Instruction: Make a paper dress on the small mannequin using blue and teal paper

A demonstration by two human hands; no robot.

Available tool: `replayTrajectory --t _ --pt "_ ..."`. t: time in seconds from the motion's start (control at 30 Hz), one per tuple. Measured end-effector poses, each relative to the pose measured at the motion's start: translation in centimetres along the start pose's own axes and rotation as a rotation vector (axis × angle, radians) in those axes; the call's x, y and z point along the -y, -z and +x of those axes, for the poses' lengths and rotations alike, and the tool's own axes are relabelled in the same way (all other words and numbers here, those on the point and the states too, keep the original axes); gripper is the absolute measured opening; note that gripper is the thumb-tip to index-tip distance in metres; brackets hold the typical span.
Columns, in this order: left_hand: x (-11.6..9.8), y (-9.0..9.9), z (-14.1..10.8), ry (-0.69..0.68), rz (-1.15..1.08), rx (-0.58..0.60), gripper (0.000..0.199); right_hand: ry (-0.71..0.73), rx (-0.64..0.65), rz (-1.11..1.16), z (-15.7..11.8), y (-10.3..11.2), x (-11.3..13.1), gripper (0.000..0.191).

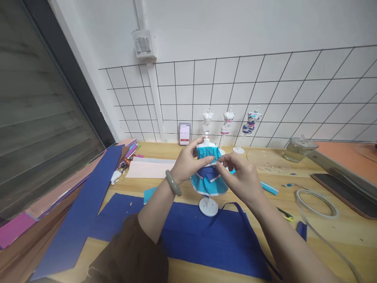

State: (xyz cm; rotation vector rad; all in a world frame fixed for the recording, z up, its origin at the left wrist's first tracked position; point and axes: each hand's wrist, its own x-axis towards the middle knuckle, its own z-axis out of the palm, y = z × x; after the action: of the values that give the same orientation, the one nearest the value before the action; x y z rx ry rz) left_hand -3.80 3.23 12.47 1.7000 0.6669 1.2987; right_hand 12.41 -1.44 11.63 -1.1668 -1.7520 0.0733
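Observation:
A miniature dress form [206,141] stands upright on a round white base [208,207] in front of me. It wears a turquoise dress [209,184] with white edging and a dark blue band [203,172] around the waist. My left hand [190,159] wraps around the form's left side, its thumb pressed on the front of the bodice. At the right side of the waist, the thumb and fingers of my right hand [240,173] are pinched together against the dress by the white edging. Whatever lies between those fingertips is too small to make out.
Dark blue sheets [188,224] lie under the base. Behind stand several small dress forms [226,122] and a phone [184,133] showing a timer. At right are a cutter [285,214], coiled strip [316,203], glass jar [300,148] and dark phone [344,194].

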Motion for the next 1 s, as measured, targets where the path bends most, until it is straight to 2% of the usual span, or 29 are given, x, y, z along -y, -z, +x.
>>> replayTrajectory --t 0.4,0.6,0.73,1.0 --pt "-0.8 -0.5 -0.3 0.078 -0.018 -0.065 0.048 0.013 0.106 0.069 0.0 0.4 0.3 0.010" --pt "-0.6 -0.1 -0.1 0.077 -0.043 -0.080 0.047 -0.017 -0.014 0.094 0.2 1.4 0.1 0.014" --pt "-0.6 0.0 -0.1 0.059 -0.075 -0.053 0.045 0.000 0.008 0.059 0.3 1.1 -0.3 0.014" --pt "-0.3 0.6 -0.2 0.032 -0.043 0.069 0.069 -0.014 0.026 0.028 0.2 0.3 -0.5 0.015"
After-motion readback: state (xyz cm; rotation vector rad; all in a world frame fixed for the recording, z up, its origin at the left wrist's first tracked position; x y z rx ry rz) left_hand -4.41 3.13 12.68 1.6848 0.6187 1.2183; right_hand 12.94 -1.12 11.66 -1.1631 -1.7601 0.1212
